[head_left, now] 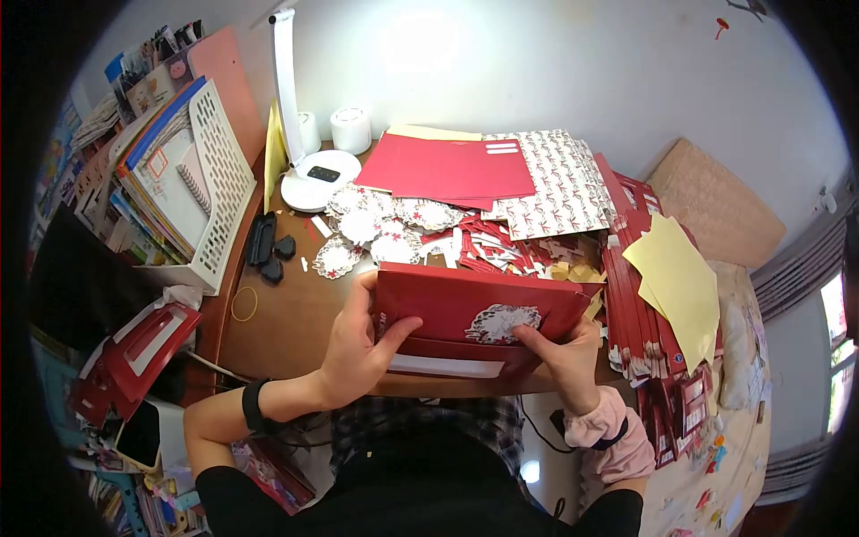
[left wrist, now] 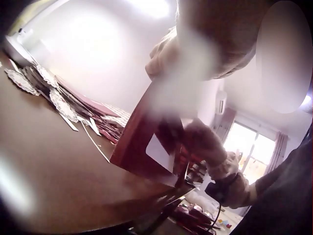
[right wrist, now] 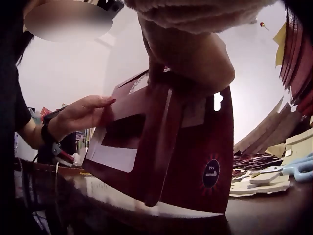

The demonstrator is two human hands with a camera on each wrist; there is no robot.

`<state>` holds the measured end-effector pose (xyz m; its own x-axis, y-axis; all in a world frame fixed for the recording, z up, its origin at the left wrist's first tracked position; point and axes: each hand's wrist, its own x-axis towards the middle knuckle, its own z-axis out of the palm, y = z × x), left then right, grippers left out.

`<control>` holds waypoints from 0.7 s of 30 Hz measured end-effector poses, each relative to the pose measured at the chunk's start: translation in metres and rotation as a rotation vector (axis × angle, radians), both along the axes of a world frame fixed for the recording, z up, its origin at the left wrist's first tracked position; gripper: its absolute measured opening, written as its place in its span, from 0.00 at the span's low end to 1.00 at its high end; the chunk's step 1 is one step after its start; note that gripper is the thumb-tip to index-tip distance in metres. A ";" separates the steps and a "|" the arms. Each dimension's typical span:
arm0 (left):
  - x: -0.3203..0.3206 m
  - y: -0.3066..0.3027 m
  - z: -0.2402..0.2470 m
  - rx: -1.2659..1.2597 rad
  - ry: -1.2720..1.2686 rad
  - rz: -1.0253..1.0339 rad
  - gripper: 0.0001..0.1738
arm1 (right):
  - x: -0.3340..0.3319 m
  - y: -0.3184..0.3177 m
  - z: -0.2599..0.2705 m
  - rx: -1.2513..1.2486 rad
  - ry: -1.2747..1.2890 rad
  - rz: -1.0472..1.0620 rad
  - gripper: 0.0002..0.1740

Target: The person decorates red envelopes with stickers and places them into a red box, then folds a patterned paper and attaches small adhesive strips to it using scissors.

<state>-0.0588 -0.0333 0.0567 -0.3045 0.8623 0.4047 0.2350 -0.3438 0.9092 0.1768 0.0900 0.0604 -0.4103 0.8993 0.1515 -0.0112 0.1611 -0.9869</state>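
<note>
At the desk (head_left: 295, 313) edge, left hand (head_left: 358, 345) and right hand (head_left: 559, 353) gripping a red envelope (head_left: 456, 304), doilies (head_left: 362, 224) just behind

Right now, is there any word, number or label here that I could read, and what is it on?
Nothing reads clearly.
On the round dark sticker of the red box: a pale mark, too blurred.
On the book covers in the white rack: print too small.

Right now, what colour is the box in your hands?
The box is red, with a white lace decoration; head view shows best.
</note>
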 end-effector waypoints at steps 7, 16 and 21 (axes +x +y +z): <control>-0.014 0.010 0.013 0.030 -0.179 -0.011 0.23 | 0.016 0.003 0.001 0.151 0.067 0.032 0.31; -0.026 0.019 0.022 0.019 -0.344 0.035 0.24 | 0.044 0.020 -0.060 0.074 0.199 -0.029 0.46; -0.018 0.022 0.021 0.019 -0.470 -0.004 0.26 | 0.042 -0.011 -0.048 -0.197 0.318 0.088 0.33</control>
<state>-0.0768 -0.0114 0.0778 -0.4551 0.8576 0.2394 -0.2026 -0.3615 0.9101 0.2186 0.0794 0.0121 -0.4477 0.8873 0.1112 -0.3271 -0.0468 -0.9438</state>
